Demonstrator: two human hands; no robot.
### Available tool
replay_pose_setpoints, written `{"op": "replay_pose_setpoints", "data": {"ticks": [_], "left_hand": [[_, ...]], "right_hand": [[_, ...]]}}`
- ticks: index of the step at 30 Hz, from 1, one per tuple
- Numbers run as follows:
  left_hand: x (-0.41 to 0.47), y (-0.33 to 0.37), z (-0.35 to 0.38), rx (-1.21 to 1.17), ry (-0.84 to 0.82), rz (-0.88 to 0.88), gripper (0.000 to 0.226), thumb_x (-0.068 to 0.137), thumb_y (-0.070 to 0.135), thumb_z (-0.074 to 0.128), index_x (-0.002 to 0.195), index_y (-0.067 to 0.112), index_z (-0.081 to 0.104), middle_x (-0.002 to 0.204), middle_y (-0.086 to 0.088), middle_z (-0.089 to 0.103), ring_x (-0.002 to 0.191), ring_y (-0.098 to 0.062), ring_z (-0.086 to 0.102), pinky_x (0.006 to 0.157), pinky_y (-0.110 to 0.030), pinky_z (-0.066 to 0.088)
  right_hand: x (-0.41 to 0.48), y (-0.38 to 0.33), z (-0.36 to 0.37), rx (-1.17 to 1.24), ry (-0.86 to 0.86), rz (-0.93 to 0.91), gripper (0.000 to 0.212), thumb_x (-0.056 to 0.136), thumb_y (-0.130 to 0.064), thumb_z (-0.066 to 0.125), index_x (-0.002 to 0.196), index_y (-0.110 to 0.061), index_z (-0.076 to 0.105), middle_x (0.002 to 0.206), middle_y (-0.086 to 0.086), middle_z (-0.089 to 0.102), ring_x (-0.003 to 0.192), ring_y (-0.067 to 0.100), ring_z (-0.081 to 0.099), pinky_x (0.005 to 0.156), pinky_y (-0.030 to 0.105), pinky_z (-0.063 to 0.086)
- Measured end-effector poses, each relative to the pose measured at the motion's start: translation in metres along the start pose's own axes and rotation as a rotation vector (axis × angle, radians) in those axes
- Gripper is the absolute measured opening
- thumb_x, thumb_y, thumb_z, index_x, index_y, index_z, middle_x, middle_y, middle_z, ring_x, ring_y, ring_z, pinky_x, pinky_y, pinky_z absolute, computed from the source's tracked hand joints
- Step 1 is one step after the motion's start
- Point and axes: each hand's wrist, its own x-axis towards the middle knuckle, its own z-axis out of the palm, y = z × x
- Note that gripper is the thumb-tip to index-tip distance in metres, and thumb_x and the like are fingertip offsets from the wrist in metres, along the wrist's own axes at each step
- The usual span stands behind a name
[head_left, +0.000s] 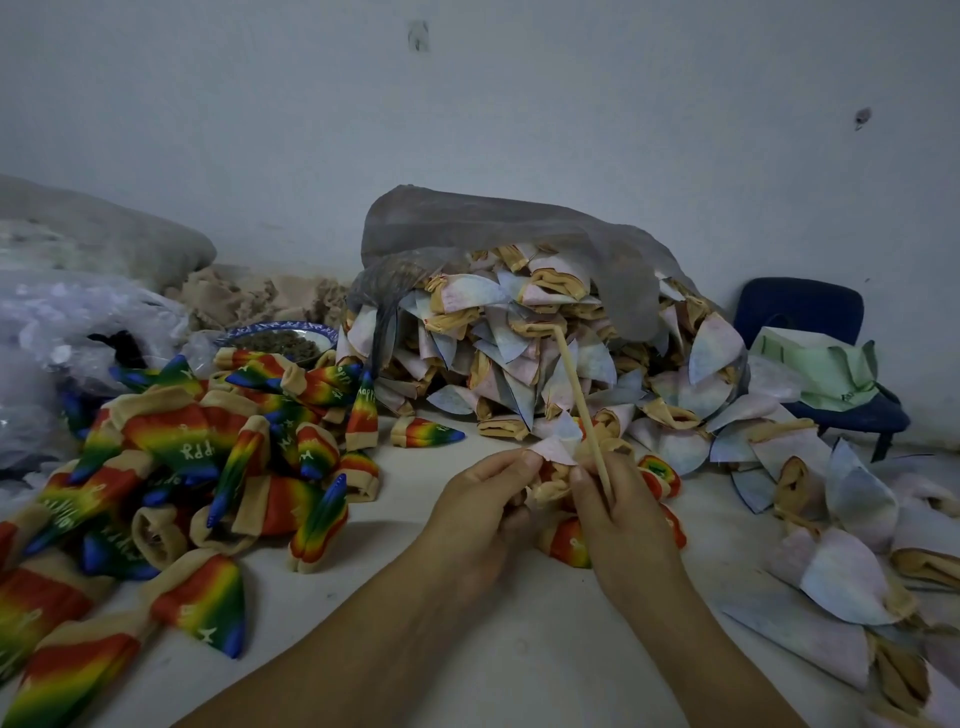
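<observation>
Head view, single moment.

- Left hand (483, 499): fingers curled, thumb and fingertips pinching the pale lining tip of an inside-out fabric cone (553, 449).
- Right hand (618, 514): fingers curled round a thin wooden stick (582, 405), thumb against the cone's beige cuff. The stick rises from the fist toward 11 o'clock. Cannot tell whether its lower end enters the cone.
- The cone sits between the two hands, just below frame centre, held above the white work surface (467, 649).
- Finished rainbow cones (208, 467) lie in a loose pile at 8–9 o'clock from the hands. A few more lie directly under and just beside the right hand.
- At 12 o'clock, a grey plastic bag (493, 223) lies open, spilling a heap of inside-out cones (545, 353). The spill runs round to 3–4 o'clock.
- Blue-rimmed plate (311, 328) at 10 o'clock, behind the rainbow pile; contents unclear.
- Clear plastic bag (78, 322) at the far left.
- Blue chair (795, 306) at 2 o'clock, with a pale green folded sheet (821, 364) on its seat.
</observation>
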Motion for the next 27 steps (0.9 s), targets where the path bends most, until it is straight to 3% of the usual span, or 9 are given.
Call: {"op": "replay_pose_setpoints", "data": {"ticks": [2,6,11,14,16,21,27], "left_hand": [[0.002,0.001,0.000,-0.093,-0.015,-0.073,0.024,0.093,0.014,0.062,0.074,0.012,0.077,0.063,-0.001,0.055,0.049,-0.005,0.047,0.044,-0.018,0.036],[0.001,0.003,0.002,-0.263,-0.127,-0.199,0.017,0.092,0.019,0.061,0.084,0.005,0.065,0.066,-0.003,0.057,0.051,-0.006,0.042,0.045,-0.017,0.037],[0.001,0.004,0.002,-0.425,-0.230,-0.194,0.019,0.083,0.022,0.064,0.080,0.004,0.068,0.068,-0.007,0.057,0.051,-0.007,0.040,0.045,-0.017,0.041],[0.000,0.002,0.000,-0.350,-0.232,-0.163,0.021,0.085,0.018,0.063,0.102,0.006,0.067,0.077,-0.008,0.065,0.056,-0.009,0.054,0.051,-0.020,0.048],[0.000,-0.001,-0.001,-0.254,-0.202,-0.121,0.029,0.084,0.014,0.066,0.113,0.012,0.069,0.092,-0.009,0.073,0.069,-0.012,0.067,0.058,-0.022,0.053],[0.000,-0.007,0.004,-0.103,-0.164,-0.012,0.027,0.081,0.022,0.068,0.108,0.015,0.071,0.104,-0.010,0.075,0.092,-0.017,0.073,0.071,-0.022,0.056],[0.001,-0.009,0.004,-0.062,-0.071,0.051,0.019,0.090,0.028,0.063,0.096,0.014,0.074,0.092,-0.005,0.076,0.081,-0.010,0.072,0.065,-0.017,0.054]], "right_hand": [[0.001,0.001,0.000,0.002,0.000,0.002,0.013,0.098,-0.027,0.045,0.088,-0.023,0.051,0.086,-0.002,0.054,0.077,0.003,0.051,0.061,0.009,0.038],[0.005,0.000,0.001,0.096,0.013,0.047,0.016,0.099,-0.024,0.045,0.084,-0.026,0.050,0.088,0.003,0.057,0.079,0.008,0.054,0.061,0.008,0.039],[0.000,-0.006,0.005,0.300,-0.017,0.112,0.022,0.098,-0.028,0.046,0.080,-0.038,0.053,0.081,-0.003,0.065,0.075,0.009,0.061,0.063,0.019,0.049],[-0.001,-0.003,0.006,0.398,-0.012,0.219,0.021,0.098,-0.031,0.047,0.082,-0.040,0.058,0.080,-0.010,0.068,0.079,0.007,0.065,0.070,0.023,0.049],[-0.001,0.000,0.005,0.430,0.014,0.285,0.017,0.098,-0.034,0.047,0.087,-0.035,0.060,0.080,-0.011,0.069,0.078,0.004,0.065,0.071,0.024,0.047],[-0.001,-0.001,0.003,0.363,0.051,0.244,0.017,0.098,-0.036,0.045,0.087,-0.031,0.056,0.077,-0.008,0.066,0.071,0.001,0.061,0.056,0.011,0.045],[-0.004,-0.004,0.007,0.238,0.001,0.052,0.012,0.098,-0.034,0.046,0.092,-0.027,0.054,0.088,0.000,0.056,0.077,0.004,0.055,0.061,0.012,0.043]]}}
